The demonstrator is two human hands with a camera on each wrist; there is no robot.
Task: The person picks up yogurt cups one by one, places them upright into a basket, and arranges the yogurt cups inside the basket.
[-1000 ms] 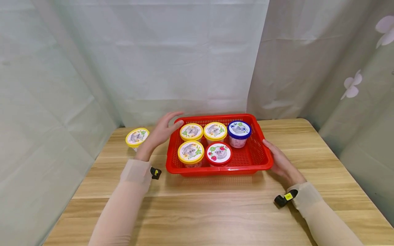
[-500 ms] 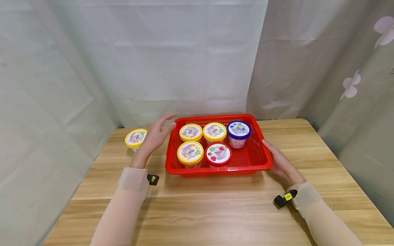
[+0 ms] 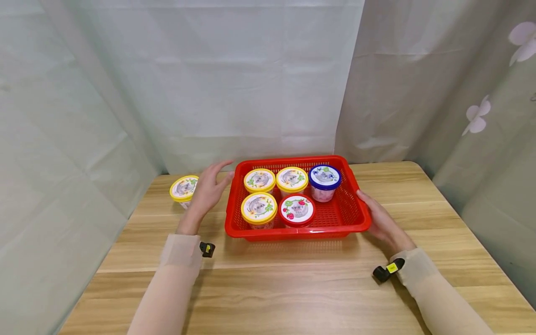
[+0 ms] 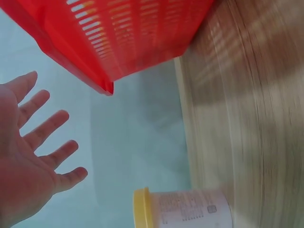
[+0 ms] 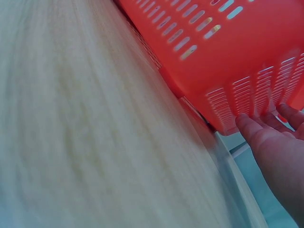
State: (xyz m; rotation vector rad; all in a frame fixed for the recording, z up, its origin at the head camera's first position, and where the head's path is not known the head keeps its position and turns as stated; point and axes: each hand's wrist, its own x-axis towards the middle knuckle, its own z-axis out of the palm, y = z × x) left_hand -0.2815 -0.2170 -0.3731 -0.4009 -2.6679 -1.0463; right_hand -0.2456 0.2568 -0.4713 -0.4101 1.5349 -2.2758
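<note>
A red plastic basket (image 3: 289, 235) on the table holds several lidded tubs. Three have yellow lids, including the front-left tub (image 3: 259, 207); beside it stands a red-lidded tub (image 3: 297, 210), and at the back right a blue-lidded tub (image 3: 324, 179). My left hand (image 3: 208, 190) hovers off the basket's left rim, holding nothing; its fingers are spread in the left wrist view. My right hand (image 3: 382, 219) grips the basket's right side at the rim. In the right wrist view its fingers (image 5: 249, 128) lie against the slotted wall.
Another yellow-lidded tub (image 3: 182, 188) stands on the table, left of the basket and partly behind my left hand. The wooden table (image 3: 293, 293) meets a pale curtain (image 3: 234, 83) at the back. Curtains also hang on both sides.
My left hand has drawn back leftward from the basket's left rim, overlapping more of the loose yellow-lidded tub. My right hand and the basket look unchanged.
</note>
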